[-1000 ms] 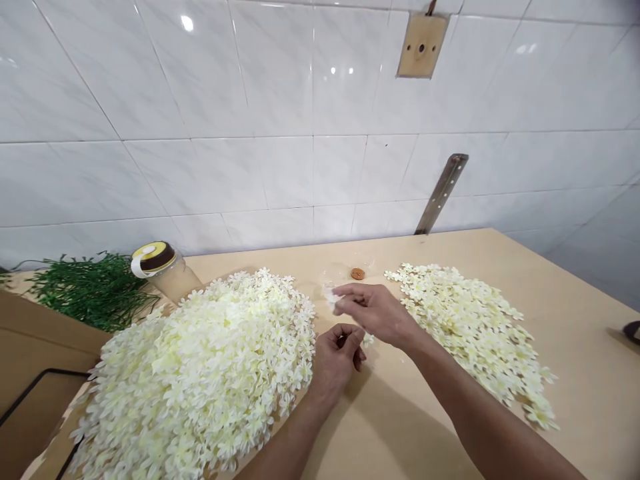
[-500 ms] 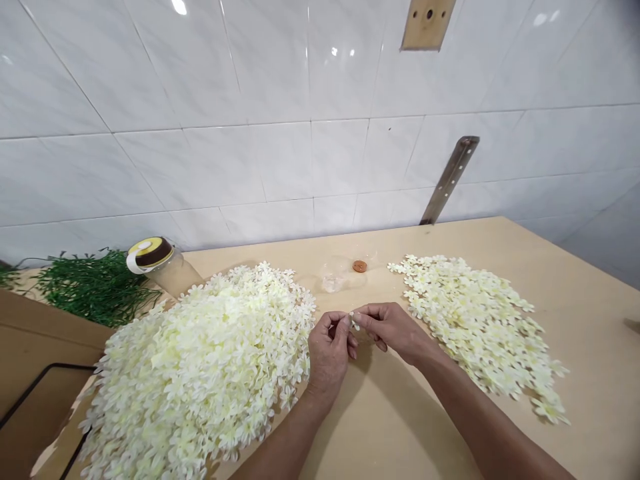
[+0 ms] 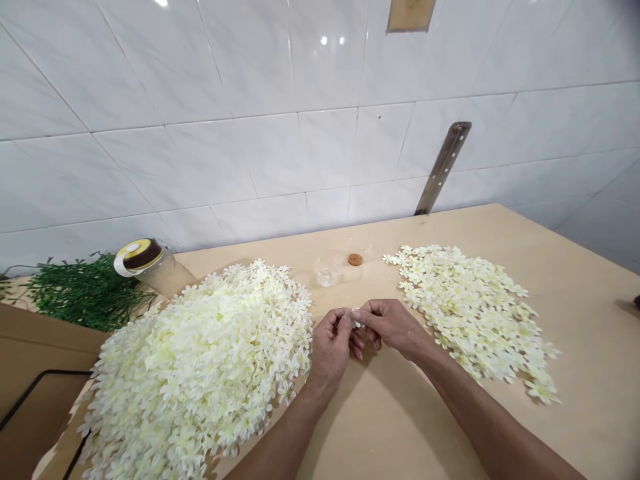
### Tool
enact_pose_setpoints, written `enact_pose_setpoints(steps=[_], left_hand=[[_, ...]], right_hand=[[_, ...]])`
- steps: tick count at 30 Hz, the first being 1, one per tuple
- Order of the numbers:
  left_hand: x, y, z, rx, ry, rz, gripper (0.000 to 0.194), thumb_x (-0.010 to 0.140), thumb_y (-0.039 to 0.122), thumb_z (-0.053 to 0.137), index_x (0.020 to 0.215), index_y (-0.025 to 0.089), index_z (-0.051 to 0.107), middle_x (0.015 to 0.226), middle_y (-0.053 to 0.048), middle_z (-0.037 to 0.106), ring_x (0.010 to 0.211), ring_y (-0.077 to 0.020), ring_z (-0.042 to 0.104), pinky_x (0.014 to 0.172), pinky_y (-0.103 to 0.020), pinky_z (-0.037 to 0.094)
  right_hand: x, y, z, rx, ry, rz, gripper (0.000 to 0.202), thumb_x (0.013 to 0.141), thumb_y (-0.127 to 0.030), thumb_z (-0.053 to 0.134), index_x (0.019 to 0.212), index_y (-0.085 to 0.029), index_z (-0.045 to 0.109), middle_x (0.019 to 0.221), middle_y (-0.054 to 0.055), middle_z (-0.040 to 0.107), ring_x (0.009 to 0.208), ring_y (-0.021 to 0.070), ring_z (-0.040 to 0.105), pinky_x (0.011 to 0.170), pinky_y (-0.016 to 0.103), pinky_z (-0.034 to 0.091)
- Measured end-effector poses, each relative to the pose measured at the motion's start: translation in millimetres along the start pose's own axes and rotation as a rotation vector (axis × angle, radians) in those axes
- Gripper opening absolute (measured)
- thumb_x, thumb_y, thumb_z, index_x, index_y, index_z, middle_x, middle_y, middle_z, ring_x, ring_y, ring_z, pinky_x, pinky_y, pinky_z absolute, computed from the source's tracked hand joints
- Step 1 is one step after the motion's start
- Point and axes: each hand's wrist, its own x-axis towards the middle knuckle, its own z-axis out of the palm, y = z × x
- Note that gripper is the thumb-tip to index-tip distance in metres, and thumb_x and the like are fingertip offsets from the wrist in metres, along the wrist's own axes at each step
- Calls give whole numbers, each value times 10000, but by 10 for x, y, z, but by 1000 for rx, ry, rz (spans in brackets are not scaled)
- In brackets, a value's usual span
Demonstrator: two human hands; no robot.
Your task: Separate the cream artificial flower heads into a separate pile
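Note:
Between my two hands is a small white artificial flower [image 3: 357, 319], mostly covered by the fingertips. My left hand [image 3: 332, 340] pinches it from one side with thumb and forefinger. From the other side my right hand [image 3: 393, 327] grips it the same way, and the fingertips of both hands nearly meet. A big heap of cream-white artificial flowers [image 3: 210, 360] lies just left of my left hand. To the right of my right hand, a flatter spread of the same flowers [image 3: 470, 307] covers part of the wooden table [image 3: 390, 420].
Beyond my hands lie a clear plastic piece [image 3: 327, 275] and a small orange-brown disc [image 3: 355, 259]. At the left are a jar with a yellow and brown lid [image 3: 143, 257], green artificial foliage [image 3: 80, 293] and a cardboard box [image 3: 43, 373]. A metal bracket [image 3: 443, 170] leans against the tiled wall.
My hands have drawn slightly closer together around the small flower, and the right fingers have curled in more. The camera view has shifted a little.

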Motion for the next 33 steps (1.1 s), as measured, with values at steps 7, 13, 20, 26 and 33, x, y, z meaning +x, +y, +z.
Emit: enact_pose_setpoints(steps=[7, 13, 20, 26, 33], left_hand=[[31, 65, -46, -217, -38, -110, 369, 754, 451, 741, 870, 125, 611, 584, -11, 594, 494, -97, 526, 469, -206, 408], [54, 59, -69, -295, -21, -147, 338, 727, 392, 777, 842, 139, 585, 580, 2, 593, 497, -88, 511, 485, -203, 398], [83, 62, -109, -356, -5, -157, 338, 713, 379, 789, 840, 158, 566, 617, 16, 587, 507, -81, 515, 486, -198, 389], [70, 66, -76, -320, 10, -142, 377, 682, 410, 804, 825, 156, 564, 589, 21, 575, 507, -86, 525, 478, -198, 407], [53, 63, -38, -267, -10, -127, 404, 669, 420, 810, 857, 159, 566, 574, 32, 567, 472, -92, 520, 423, -197, 393]], right_hand=[[4, -18, -48, 76, -30, 65, 452, 719, -585, 720, 633, -155, 611, 483, -23, 557, 403, 87, 484, 409, 213, 364], [-24, -85, -142, 172, -173, 66, 390, 649, -489, 816, 750, -133, 693, 576, -21, 560, 519, 86, 488, 492, 211, 422], [-24, -72, -257, 140, -153, 34, 406, 683, -526, 786, 717, -140, 661, 580, -14, 545, 521, 93, 487, 484, 216, 430], [-23, -97, -288, 182, -69, -18, 393, 737, -528, 749, 725, -152, 636, 653, 0, 548, 582, 99, 496, 500, 211, 436], [-48, -131, -271, 198, -66, -28, 418, 758, -563, 711, 712, -153, 646, 668, 9, 529, 609, 109, 489, 487, 210, 432]])
